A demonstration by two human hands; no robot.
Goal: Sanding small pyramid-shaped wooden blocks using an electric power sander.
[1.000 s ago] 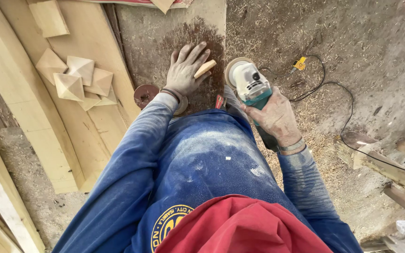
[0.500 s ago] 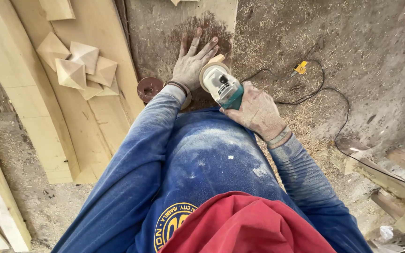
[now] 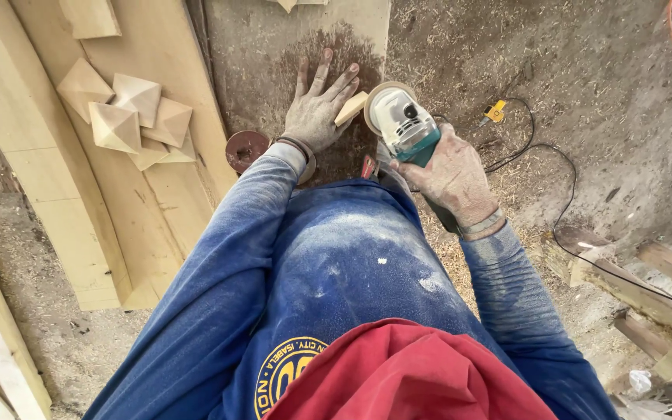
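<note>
Floor: sawdust-strewn dirt ground (image 3: 585, 101) under me, with a dusty flat board (image 3: 266, 54) in front.
Left hand: my left hand (image 3: 316, 113) lies flat with fingers spread, pinning a small wood block (image 3: 351, 108) to that board.
Right hand: my right hand (image 3: 453, 175) is clamped around a teal-and-white angle grinder (image 3: 402, 124), its disc touching the block.
Cord: black cable (image 3: 561, 194) trails right.
Nearby: round rusty disc (image 3: 245, 148) beside my left wrist; pyramid-shaped wood pieces (image 3: 130, 117) on pale planks (image 3: 64, 225) to the left.
</note>
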